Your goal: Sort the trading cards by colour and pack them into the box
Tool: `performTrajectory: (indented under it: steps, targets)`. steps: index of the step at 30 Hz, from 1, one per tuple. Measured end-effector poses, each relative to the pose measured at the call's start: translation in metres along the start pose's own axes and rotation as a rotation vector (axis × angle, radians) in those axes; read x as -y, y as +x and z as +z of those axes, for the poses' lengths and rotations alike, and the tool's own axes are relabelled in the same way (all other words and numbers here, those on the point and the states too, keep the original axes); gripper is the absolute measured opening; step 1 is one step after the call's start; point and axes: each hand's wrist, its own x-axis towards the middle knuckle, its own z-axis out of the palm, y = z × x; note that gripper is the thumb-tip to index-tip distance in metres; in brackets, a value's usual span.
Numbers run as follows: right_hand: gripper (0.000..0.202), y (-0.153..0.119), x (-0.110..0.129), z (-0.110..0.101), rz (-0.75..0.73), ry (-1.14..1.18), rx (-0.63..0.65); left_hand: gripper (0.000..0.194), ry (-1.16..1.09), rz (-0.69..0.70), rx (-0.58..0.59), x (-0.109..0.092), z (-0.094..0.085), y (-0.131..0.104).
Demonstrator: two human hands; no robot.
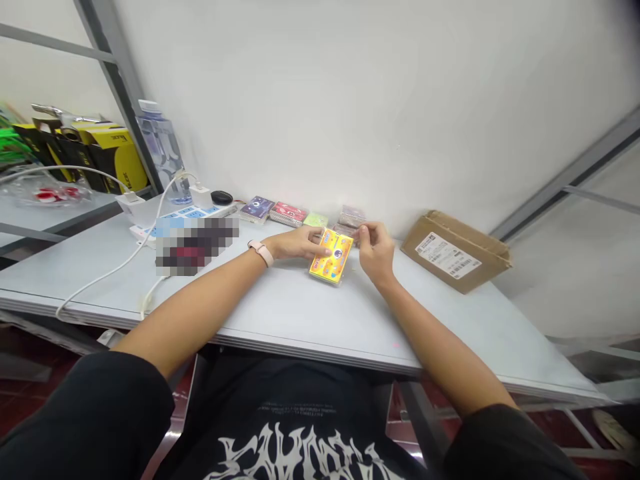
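My left hand [303, 243] grips a yellow and orange pack of cards [331, 259] in clear wrap, thumb across its front. The pack is tilted above the table. Just right of its upper corner, my right hand [375, 250] is closed in a pinch; what lies between its fingertips, if anything, is too small to make out. Behind the hands, along the wall, lie more card packs: a dark blue pack [257, 209], a red pack [289, 213], a green pack [316, 220] partly hidden by my left hand, and a brownish-purple stack [352, 215].
A cardboard box [456, 252] with a white label leans against the wall at right. At left are a power strip [193, 212] with white cables, a black mouse [221, 197], a large water bottle [163, 150] and a pixelated object [195, 247]. Metal frames stand at both sides.
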Motion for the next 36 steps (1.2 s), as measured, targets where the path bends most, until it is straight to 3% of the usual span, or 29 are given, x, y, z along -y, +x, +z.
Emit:
performTrajectory:
  steps: [10,16,18,20,24,28,36]
  targets:
    - [0.038,0.018,-0.022,-0.003,0.431,0.252,0.009,0.065,0.008,-0.044,0.046,0.000,-0.002,-0.002]
    - [0.032,0.026,-0.032,-0.010,0.535,0.290,0.127,0.066,-0.025,-0.057,0.041,0.001,-0.007,0.000]
    - [0.032,0.026,-0.031,-0.010,0.526,0.273,0.108,0.065,-0.031,-0.071,0.027,0.000,-0.008,0.000]
    - [0.031,0.025,-0.027,-0.010,0.471,0.234,0.007,0.063,-0.022,-0.090,0.014,0.000,-0.008,0.000]
    - [0.024,0.018,-0.010,-0.012,0.163,0.078,-0.131,0.056,0.001,-0.105,0.009,-0.002,-0.007,-0.001]
    - [0.023,0.012,0.005,-0.012,-0.013,-0.045,-0.011,0.053,0.005,-0.114,0.035,-0.004,-0.006,-0.001]
    - [0.022,0.006,0.004,-0.007,-0.028,-0.134,0.307,0.052,0.056,-0.154,0.074,-0.007,-0.004,-0.004]
